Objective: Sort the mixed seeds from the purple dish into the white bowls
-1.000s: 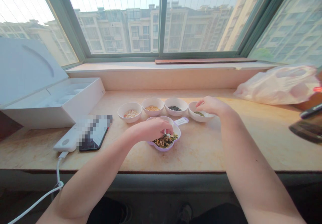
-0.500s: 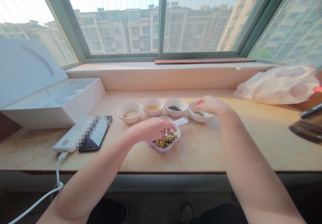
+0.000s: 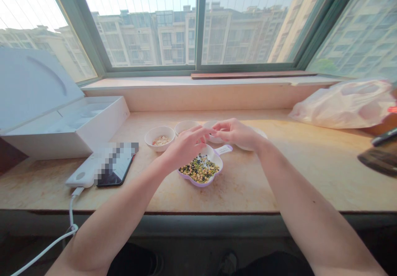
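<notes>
My left hand point(image 3: 187, 144) hovers over the back left part of a purple-rimmed dish point(image 3: 203, 183), its fingers stretched to the right and somewhat apart. Mixed yellow, green and black beans point(image 3: 199, 169) lie in that dish. My right hand point(image 3: 236, 133) is above the bowl with black beans point(image 3: 214, 124), its fingertips drawn together and close to the left fingertips; what they hold, if anything, is hidden. Behind the right wrist, another white bowl point(image 3: 260, 133) is mostly covered. A white bowl point(image 3: 159, 146) with pale flakes stands at the left, beside a partly hidden white bowl point(image 3: 184, 124).
On the left are an open white box point(image 3: 102, 121), a phone point(image 3: 119, 168) and a white device point(image 3: 81, 174) with a cable point(image 3: 71, 210). A plastic bag point(image 3: 344, 104) lies at the back right, with a dark object point(image 3: 380, 158) near the right edge.
My right hand has moved left from the rightmost bowl to above the black beans. The left hand has risen away from the beans in the dish, uncovering more of them.
</notes>
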